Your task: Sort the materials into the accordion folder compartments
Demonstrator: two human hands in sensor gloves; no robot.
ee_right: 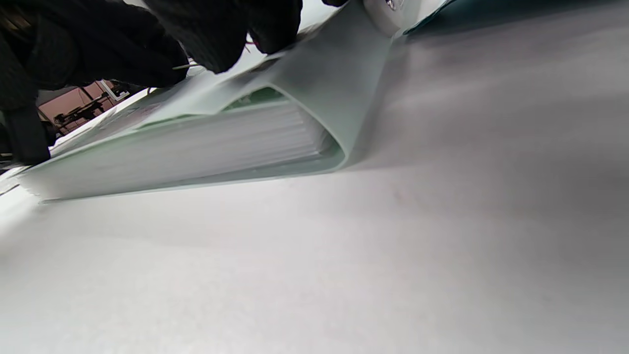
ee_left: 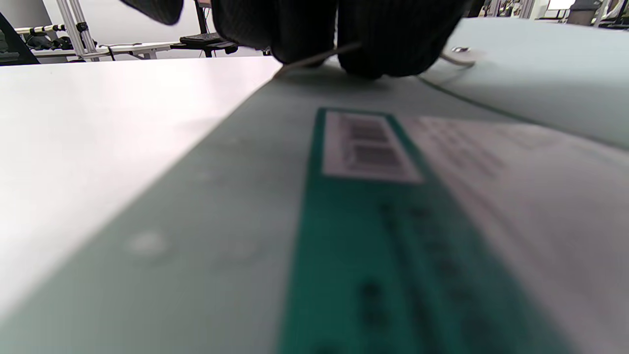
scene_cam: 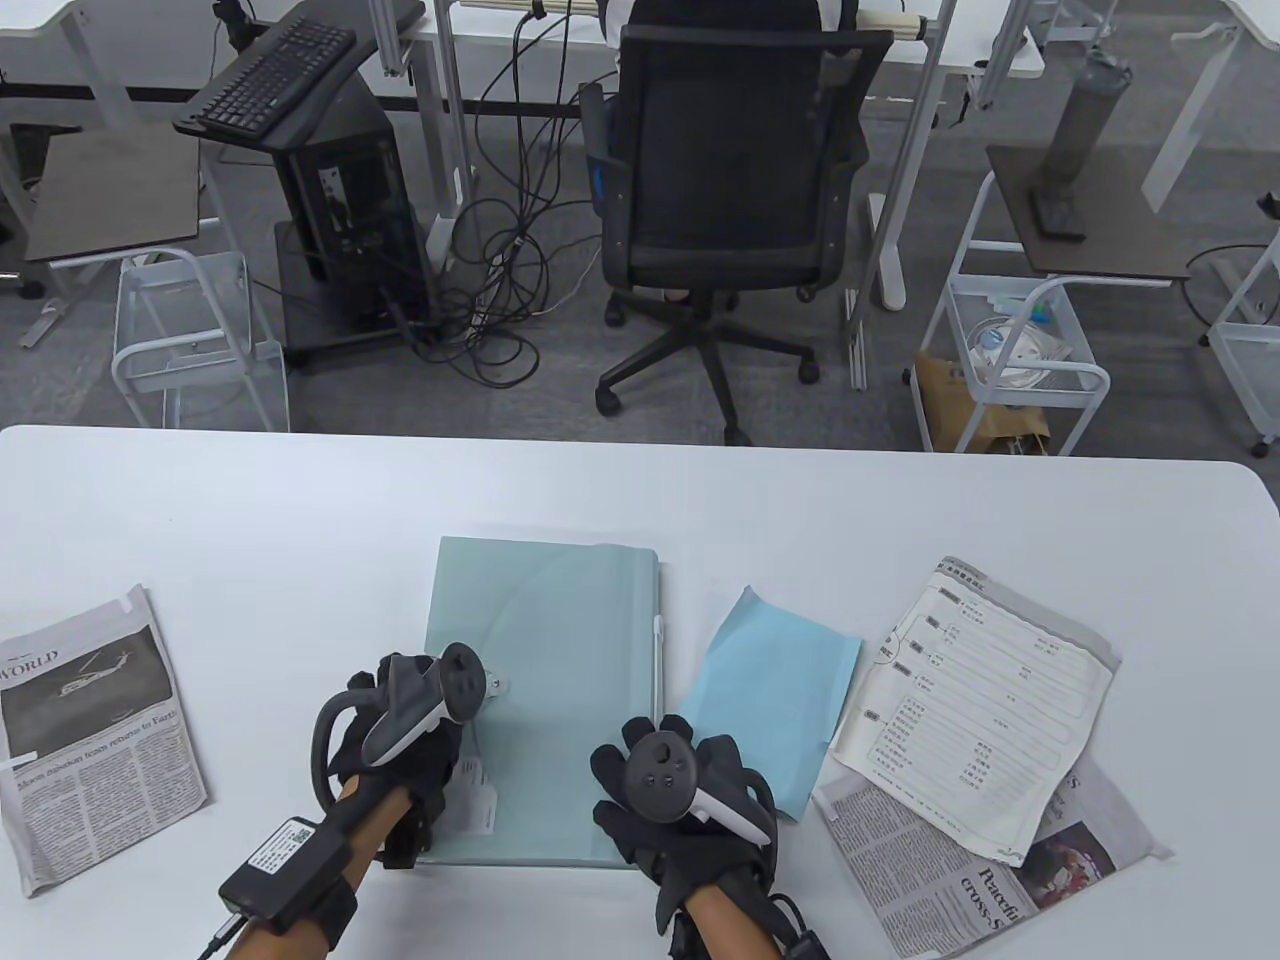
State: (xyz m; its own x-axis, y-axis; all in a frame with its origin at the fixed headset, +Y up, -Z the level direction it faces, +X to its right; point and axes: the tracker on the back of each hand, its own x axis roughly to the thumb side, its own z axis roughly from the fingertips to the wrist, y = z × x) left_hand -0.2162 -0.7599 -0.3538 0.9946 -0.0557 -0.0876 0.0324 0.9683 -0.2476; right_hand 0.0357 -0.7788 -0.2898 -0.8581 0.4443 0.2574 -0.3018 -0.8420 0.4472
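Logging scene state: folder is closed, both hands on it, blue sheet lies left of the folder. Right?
Not quite. In the table view the blue sheet lies right of the folder. The rest holds: folder closed, left hand and right hand on it.

We saw bare table point(scene_cam: 300, 500) along the far edge, behind the closed folder point(scene_cam: 560, 640). To its right lay the blue sheet point(scene_cam: 775, 680), printed form point(scene_cam: 985, 700) and newspaper point(scene_cam: 960, 890); another newspaper point(scene_cam: 95, 730) blocked the left, with clear strips between.
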